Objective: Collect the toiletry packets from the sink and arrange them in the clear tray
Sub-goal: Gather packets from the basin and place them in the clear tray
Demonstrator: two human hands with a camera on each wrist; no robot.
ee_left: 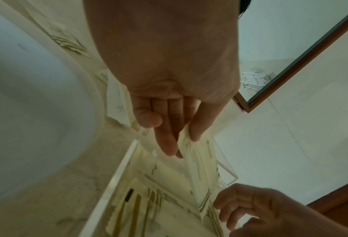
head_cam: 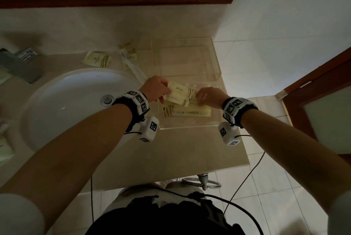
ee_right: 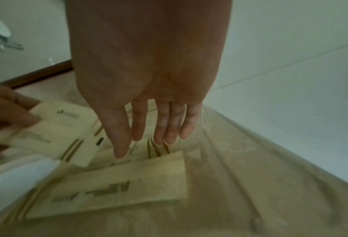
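Observation:
A clear tray (head_cam: 190, 58) stands on the counter to the right of the sink (head_cam: 72, 102). My left hand (head_cam: 157, 88) pinches one end of a cream packet (head_cam: 179, 93) between thumb and fingers and holds it just above the tray's near half; this held packet (ee_left: 197, 168) also shows under the left hand (ee_left: 181, 142). More cream packets (head_cam: 187, 111) lie flat in the tray. My right hand (head_cam: 206, 95) reaches into the tray beside the held packet (ee_right: 53, 133). Its fingers (ee_right: 161, 128) are straight over a tray packet (ee_right: 112, 189) and hold nothing.
Loose packets (head_cam: 96, 59) and a long sachet (head_cam: 133, 66) lie on the counter behind the sink, left of the tray. The faucet (head_cam: 20, 64) is at far left, with more packets (head_cam: 3, 147) by the left edge. Mirror, wall and a door surround the counter.

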